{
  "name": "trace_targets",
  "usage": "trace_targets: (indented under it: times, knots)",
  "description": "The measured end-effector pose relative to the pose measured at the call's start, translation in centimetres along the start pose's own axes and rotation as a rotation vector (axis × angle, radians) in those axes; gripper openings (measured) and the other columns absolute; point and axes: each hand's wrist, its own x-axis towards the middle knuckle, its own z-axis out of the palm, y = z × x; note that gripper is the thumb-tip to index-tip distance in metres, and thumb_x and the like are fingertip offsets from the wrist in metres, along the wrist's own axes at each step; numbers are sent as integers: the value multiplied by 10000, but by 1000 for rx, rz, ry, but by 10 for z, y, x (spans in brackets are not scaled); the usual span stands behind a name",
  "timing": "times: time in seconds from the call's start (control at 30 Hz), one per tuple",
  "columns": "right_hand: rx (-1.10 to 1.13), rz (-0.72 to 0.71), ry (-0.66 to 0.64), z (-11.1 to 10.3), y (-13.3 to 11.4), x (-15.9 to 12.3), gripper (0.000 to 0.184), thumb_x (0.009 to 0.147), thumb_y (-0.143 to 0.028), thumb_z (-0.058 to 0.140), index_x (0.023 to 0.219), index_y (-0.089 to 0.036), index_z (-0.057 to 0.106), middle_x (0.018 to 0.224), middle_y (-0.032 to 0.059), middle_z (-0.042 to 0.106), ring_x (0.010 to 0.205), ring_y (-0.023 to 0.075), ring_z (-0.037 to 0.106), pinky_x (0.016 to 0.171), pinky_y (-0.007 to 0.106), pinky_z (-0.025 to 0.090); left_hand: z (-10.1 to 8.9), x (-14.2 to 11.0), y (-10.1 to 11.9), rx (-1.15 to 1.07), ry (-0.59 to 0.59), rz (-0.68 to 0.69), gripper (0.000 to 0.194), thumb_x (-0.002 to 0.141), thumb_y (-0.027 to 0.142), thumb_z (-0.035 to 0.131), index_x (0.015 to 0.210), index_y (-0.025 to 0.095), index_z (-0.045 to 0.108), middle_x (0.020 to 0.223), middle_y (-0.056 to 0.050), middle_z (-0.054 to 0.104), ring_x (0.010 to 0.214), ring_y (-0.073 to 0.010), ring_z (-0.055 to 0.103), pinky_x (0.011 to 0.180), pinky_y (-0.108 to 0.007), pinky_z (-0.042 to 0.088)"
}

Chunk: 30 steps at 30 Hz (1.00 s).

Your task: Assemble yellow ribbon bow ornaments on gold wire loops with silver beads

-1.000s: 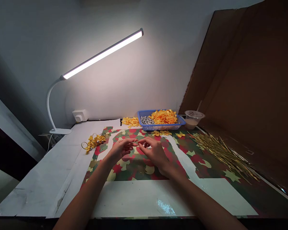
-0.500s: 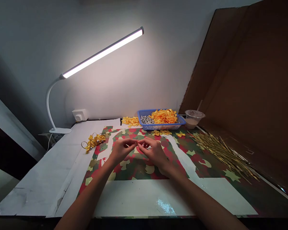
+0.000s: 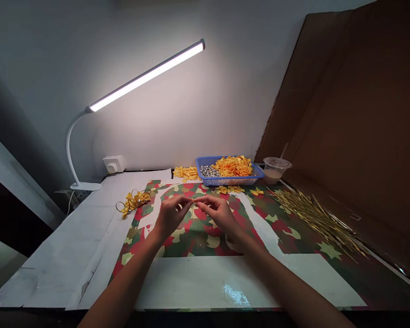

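My left hand (image 3: pixel 171 214) and my right hand (image 3: pixel 218 213) meet over the middle of the table, thumb and forefinger of each pinched together. Between the fingertips is a tiny yellowish piece, mostly covered by the fingers. What looks like a thin gold twist tie (image 3: pixel 192 213) hangs down from that point. Left of my hands lies a cluster of gold ribbon bows (image 3: pixel 133 202) on bent gold ties, with small silver bells among them. Loose yellow bows (image 3: pixel 229 189) lie just beyond my right hand.
A blue basket (image 3: pixel 232 182) at the back holds yellow bows and silver bells. More bows (image 3: pixel 186 173) lie beside it. At right are a lidded cup (image 3: pixel 276 171), a bundle of gold ties (image 3: pixel 319 221) and a cardboard panel (image 3: pixel 345 105). A lamp (image 3: pixel 146 75) shines above.
My fingertips have shifted slightly and the right fingers have straightened a little. A thin strand now shows hanging below the pinch; the tip that stuck out near my right wrist is gone from there.
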Motion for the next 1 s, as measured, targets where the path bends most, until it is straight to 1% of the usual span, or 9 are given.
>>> trace_targets:
  times: [0.2,0.33,0.37,0.43,0.5,0.57,0.67,0.8,1.0]
  knots:
    - [106,64,-45,1,1,-2,223,754,-359,607,882,-194,683,773,26,671,632,145,576,521,243,441,0,-1,-1,-55,39,-17,48,677,241,743,672,228,697,682,-11,656,654,-157,551,621,-261,420]
    - [205,87,-88,6,4,-1,351,726,-372,648,1040,-226,588,1135,67,625,620,103,585,505,230,462,1,0,1,-144,52,-65,138,690,329,720,689,196,682,697,-19,650,646,-148,556,570,-245,414]
    - [233,93,-120,8,5,-1,399,710,-381,667,1068,-234,570,1178,73,609,601,93,587,518,238,478,1,0,2,-173,48,-79,168,686,352,716,688,189,675,691,-18,645,634,-143,553,561,-241,413]
    - [283,112,-202,10,6,0,463,680,-414,703,1082,-232,563,1115,75,645,569,96,600,549,264,510,1,2,4,-228,34,-110,224,661,392,722,674,177,659,665,-11,630,590,-126,531,534,-235,403]
    - [323,135,-271,11,6,0,480,658,-451,731,1047,-210,585,938,58,694,605,133,637,594,296,534,0,3,5,-275,21,-143,271,628,423,730,661,167,649,634,-2,614,534,-106,494,496,-228,377]
    - [353,153,-292,11,5,-1,454,657,-482,738,984,-195,609,795,32,688,674,166,662,653,323,545,0,4,6,-309,13,-176,299,601,440,735,653,159,645,609,2,606,496,-92,465,466,-222,352]
    - [371,172,-252,7,-2,-5,368,700,-472,722,934,-203,631,779,13,669,740,168,658,736,339,535,-2,5,7,-345,12,-212,305,574,434,743,638,155,639,583,9,597,469,-79,441,448,-215,333]
    - [361,206,-202,3,-14,-11,246,768,-407,683,919,-214,660,839,18,669,774,157,639,760,320,508,-2,6,9,-380,15,-239,291,546,407,759,633,156,639,567,21,583,460,-70,430,444,-211,325]
    - [355,211,-137,4,-16,-10,277,730,-467,686,753,-192,659,696,-1,599,653,136,563,704,308,478,-1,5,13,-424,-7,-262,264,528,363,756,637,158,630,552,35,562,456,-63,415,441,-206,320]
